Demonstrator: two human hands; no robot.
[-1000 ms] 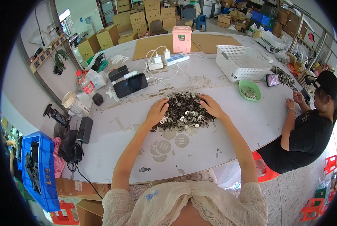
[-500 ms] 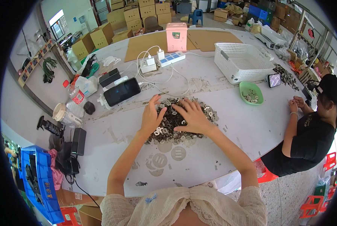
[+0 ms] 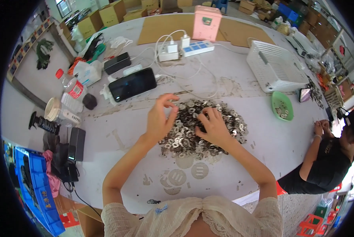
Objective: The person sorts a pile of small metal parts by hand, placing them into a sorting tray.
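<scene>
A heap of small ring-shaped metal pieces (image 3: 188,146), like washers, some silvery and some dark, lies on the white table in front of me. At the heap's left edge, my left hand (image 3: 161,120) is open, with its fingers bent and the thumb apart. My right hand (image 3: 214,129) rests on top of the heap. Its fingers are curled down into the pieces, with a gap between thumb and forefinger, and I see nothing gripped there. Flat round slotted discs (image 3: 200,170) lie on the table just nearer to me.
A phone (image 3: 132,84), white chargers and a power strip (image 3: 198,48) with cables lie beyond the heap. Right of it are a green bowl (image 3: 282,106) holding a few rings and a white basket (image 3: 277,71). A bottle (image 3: 72,87) stands left. A co-worker (image 3: 327,158) sits at right.
My right hand's spread fingers have curled into the heap. The heap now looks broader and more uncovered between my hands. My view has shifted, so the table things appear displaced.
</scene>
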